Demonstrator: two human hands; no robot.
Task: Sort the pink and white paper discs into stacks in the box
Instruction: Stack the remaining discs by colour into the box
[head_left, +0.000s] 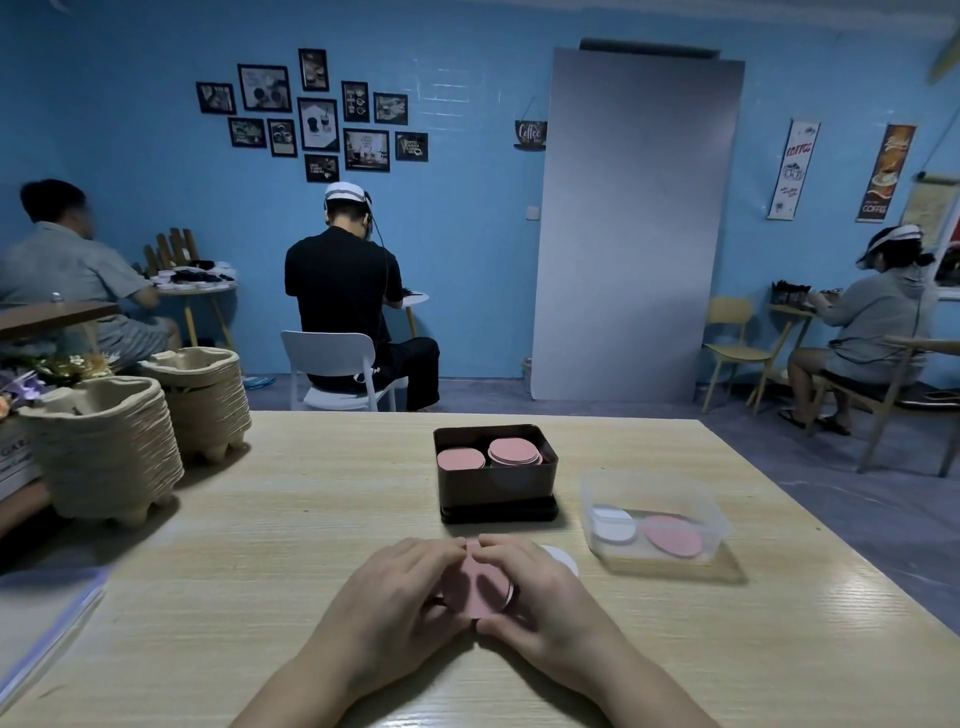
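Note:
Both my hands cup a small stack of pink paper discs (475, 590) on the wooden table, near its front edge. My left hand (397, 587) curls round the stack's left side and my right hand (540, 592) round its right side, fingertips meeting on top. A white disc (563, 558) peeks out behind my right hand. Beyond them stands a dark metal box (496, 488) holding two stacks of pink discs (514, 451). To the right, a clear plastic tub (652, 519) holds white discs (615, 525) on the left and a pink disc (672, 535) on the right.
Two tall stacks of pulp cup carriers (104, 447) stand at the table's left edge. A flat folder (41, 618) lies at the near left. Three other people sit at small tables by the blue wall, well beyond this table.

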